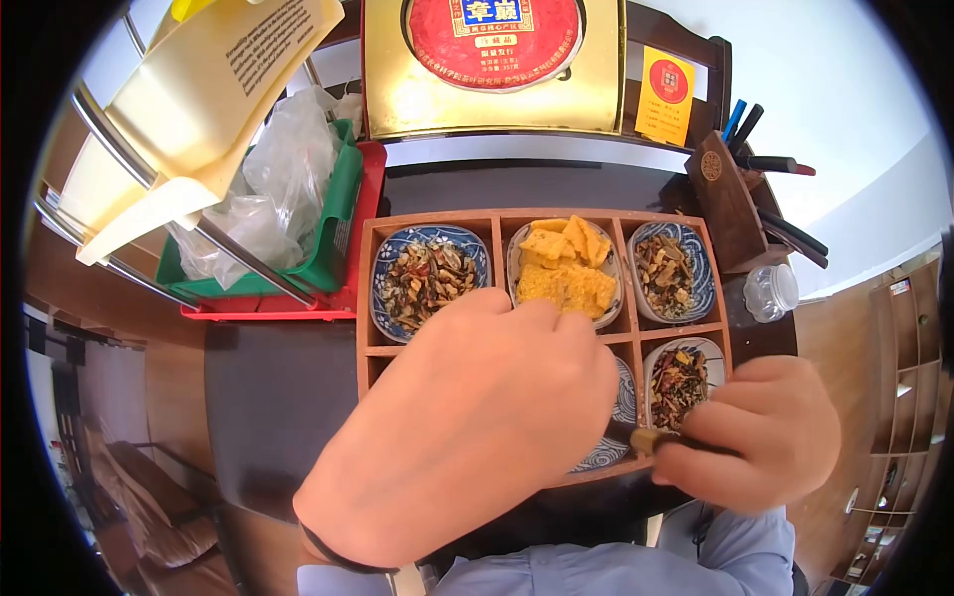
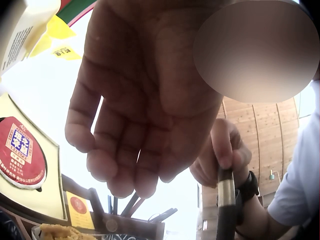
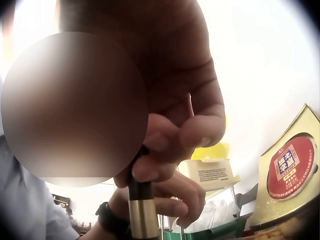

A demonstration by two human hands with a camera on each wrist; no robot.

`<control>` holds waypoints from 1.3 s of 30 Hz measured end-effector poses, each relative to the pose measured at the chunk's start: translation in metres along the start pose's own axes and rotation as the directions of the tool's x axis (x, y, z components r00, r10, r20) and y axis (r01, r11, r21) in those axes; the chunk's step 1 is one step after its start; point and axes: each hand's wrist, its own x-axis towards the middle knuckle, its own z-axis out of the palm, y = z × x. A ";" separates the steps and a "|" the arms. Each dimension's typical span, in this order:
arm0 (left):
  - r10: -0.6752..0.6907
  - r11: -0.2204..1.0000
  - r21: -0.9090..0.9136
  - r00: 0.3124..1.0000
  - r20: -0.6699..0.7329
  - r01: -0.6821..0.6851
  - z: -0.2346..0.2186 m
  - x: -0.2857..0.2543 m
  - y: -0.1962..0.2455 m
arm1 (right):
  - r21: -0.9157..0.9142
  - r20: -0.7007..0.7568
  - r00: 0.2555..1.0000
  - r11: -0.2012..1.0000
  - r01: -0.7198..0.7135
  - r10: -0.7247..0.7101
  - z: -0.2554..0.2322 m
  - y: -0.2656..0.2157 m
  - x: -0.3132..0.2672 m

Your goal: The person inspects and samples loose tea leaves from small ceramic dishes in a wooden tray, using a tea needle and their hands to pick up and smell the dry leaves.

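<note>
My left hand point(image 1: 482, 392) hovers over the front middle of a wooden compartment tray point(image 1: 542, 217), hiding part of it. In the left wrist view its fingers hang loosely curled around nothing. Beside the tray's right front, my right hand point(image 1: 765, 432) pinches a slim dark-handled tool with a brass band point(image 3: 142, 215). The tool's tip is hidden in the head view. Close to that hand sits a bowl of dried tea-like mix point(image 1: 681, 387). Yellow crisps point(image 1: 566, 283) fill the back middle bowl, between two patterned bowls of similar mix. A blue-grey patterned dish point(image 1: 608, 452) shows partly behind my left hand.
A gold box with a red round label point(image 1: 393, 94) stands behind the tray. At right are a wooden tool holder point(image 1: 725, 209) and a small glass jar point(image 1: 770, 293). A green basket point(image 1: 343, 189) with plastic bags and a metal rack occupy the left.
</note>
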 end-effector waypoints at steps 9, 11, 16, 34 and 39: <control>-0.008 1.000 0.018 1.000 0.031 0.008 -0.003 0.000 0.000 | -0.024 -0.130 0.991 1.000 -0.016 0.012 0.005 -0.004 0.000; -0.005 1.000 0.016 0.999 0.041 0.004 -0.003 0.001 0.001 | -0.005 -0.039 0.999 1.000 -0.028 0.028 0.011 -0.002 0.005; -0.008 1.000 0.003 1.000 0.024 0.008 -0.002 -0.001 0.000 | -0.036 0.016 1.000 0.999 0.001 0.000 0.009 0.000 0.000; -0.084 0.996 0.008 0.993 -0.079 0.084 -0.016 -0.007 -0.013 | -0.067 0.015 0.998 0.996 -0.055 0.056 0.010 0.002 0.002; -0.124 0.992 -0.043 0.988 -0.096 0.121 -0.029 -0.012 -0.017 | -0.019 -0.061 0.998 1.000 -0.025 0.023 -0.002 -0.003 0.000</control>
